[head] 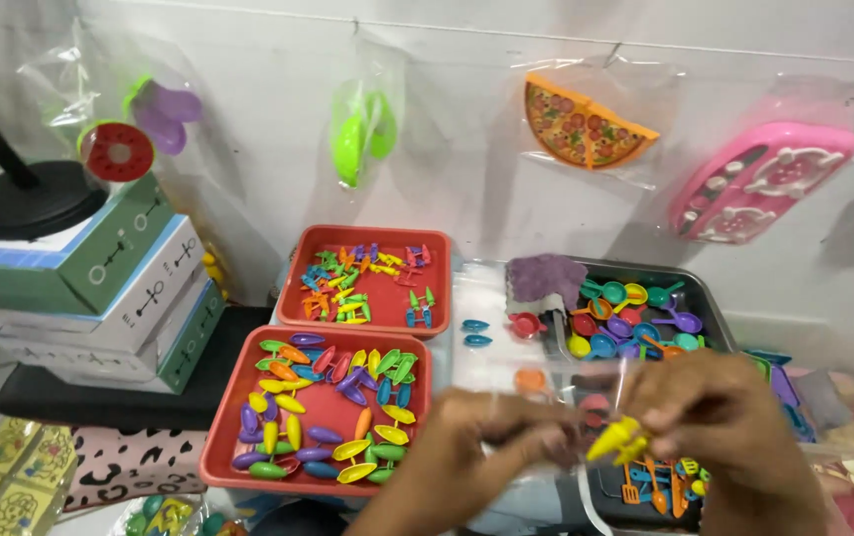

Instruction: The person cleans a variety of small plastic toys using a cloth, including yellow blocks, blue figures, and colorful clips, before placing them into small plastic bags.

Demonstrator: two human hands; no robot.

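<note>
My right hand (722,422) pinches a small yellow plastic toy piece (617,440) at its fingertips. My left hand (491,442) is close beside it, fingers curled on a clear plastic bag (556,382) stretched between both hands; motion blur hides the exact grip. Both hands hover over the near edge of a dark tray (605,491) with small orange utensil toys (650,486). To the left lies a red tray (223,452) with several colourful corn-shaped pieces (332,412).
A second red tray (293,288) of small mixed toys sits further back. A metal tray (710,303) holds colourful toy pans. Stacked boxes (99,288) stand at left. Bagged toys hang on the wall: a pizza slice (586,124), a pink piece (759,179), a green one (362,134).
</note>
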